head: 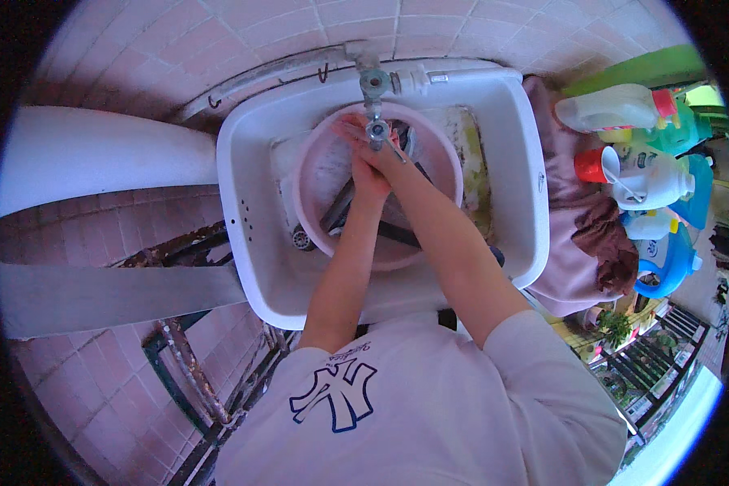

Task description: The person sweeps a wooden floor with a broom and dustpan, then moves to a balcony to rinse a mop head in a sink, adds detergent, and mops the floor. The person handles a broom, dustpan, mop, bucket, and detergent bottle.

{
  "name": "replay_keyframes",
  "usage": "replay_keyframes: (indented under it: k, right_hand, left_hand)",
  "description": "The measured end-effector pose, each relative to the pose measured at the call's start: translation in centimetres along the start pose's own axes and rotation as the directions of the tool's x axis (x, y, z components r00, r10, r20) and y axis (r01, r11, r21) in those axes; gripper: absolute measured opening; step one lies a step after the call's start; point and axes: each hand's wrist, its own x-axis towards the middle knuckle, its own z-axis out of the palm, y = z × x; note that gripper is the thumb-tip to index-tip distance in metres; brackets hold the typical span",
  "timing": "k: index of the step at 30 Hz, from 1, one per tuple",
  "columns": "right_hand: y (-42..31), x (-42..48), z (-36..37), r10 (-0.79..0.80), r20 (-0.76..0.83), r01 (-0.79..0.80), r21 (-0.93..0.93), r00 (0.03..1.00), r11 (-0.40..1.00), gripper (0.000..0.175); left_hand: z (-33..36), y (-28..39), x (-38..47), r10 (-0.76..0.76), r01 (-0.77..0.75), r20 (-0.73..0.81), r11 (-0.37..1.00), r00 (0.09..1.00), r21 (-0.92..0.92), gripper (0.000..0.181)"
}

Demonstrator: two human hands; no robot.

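Both of my hands meet under the metal faucet [376, 130], over a pink plastic basin [455, 182] that stands in a white utility sink [528, 243]. My left hand [367, 173] and my right hand [379, 152] touch and overlap, and the tap partly covers them. Whether something lies between the palms cannot be told. Dark, strap-like items [340, 206] lie in the basin below my hands, beside whitish, foamy-looking water [328, 164]. Something grey and dark [406, 136] shows just right of my fingers.
A sink drain [302, 238] shows left of the basin. Right of the sink, a pink cloth [559, 212] and a brown cloth [610, 243] lie by a red cup [589, 165], a white jug [650, 179], a blue bottle [674, 261] and other plastic bottles. A tiled wall [431, 24] rises behind.
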Motion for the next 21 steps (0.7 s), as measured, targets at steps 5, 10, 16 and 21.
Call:
replay_keyframes:
  k: [5,10,16,21]
  right_hand:
    - [-1.7,-3.3,-0.6,0.057,0.216,-0.168,0.542,0.975,0.823,0.027]
    - [-3.1,-6.6,-2.9,0.228,-0.071,-0.198,0.299,0.971,0.933,0.034]
    - [-2.3,-5.7,-3.2,0.145,0.073,-0.153,0.114,0.987,0.982,0.032]
    - [-0.5,-2.1,-1.3,0.330,0.139,-0.353,0.518,0.934,0.779,0.023]
  left_hand:
    - [-0.2,2.1,1.5,0.038,-0.071,0.140,0.969,0.989,0.237,0.048]
    - [-1.0,1.3,2.9,-0.111,0.104,0.017,0.965,0.994,0.240,0.054]
    - [0.8,0.5,0.8,0.095,-0.094,0.009,0.963,0.995,0.252,0.045]
    - [2.1,4.5,-1.0,0.415,-0.339,0.000,0.744,0.910,0.576,0.038]
